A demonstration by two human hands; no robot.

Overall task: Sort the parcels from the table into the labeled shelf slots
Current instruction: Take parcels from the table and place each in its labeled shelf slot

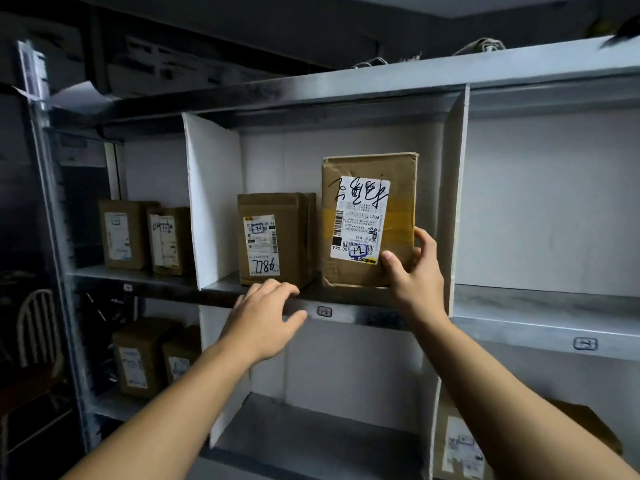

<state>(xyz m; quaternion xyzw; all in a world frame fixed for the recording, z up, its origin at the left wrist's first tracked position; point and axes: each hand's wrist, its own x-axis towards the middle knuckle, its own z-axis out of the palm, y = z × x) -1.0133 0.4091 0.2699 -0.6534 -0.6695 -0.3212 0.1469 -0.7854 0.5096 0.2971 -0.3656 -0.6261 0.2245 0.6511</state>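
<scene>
Cardboard parcel (369,220) stands upright in the middle slot, right hand (414,271) gripping its lower right corner; left hand (265,315) hovers loose-fingered.

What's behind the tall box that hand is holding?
Above the tall box, gripped by the right hand, the slot's white back wall shows. Anything straight behind the box is covered.

A white spindle-back chair (36,327) stands at eight o'clock; a frayed cloth bundle (483,46) lies at one o'clock
</scene>
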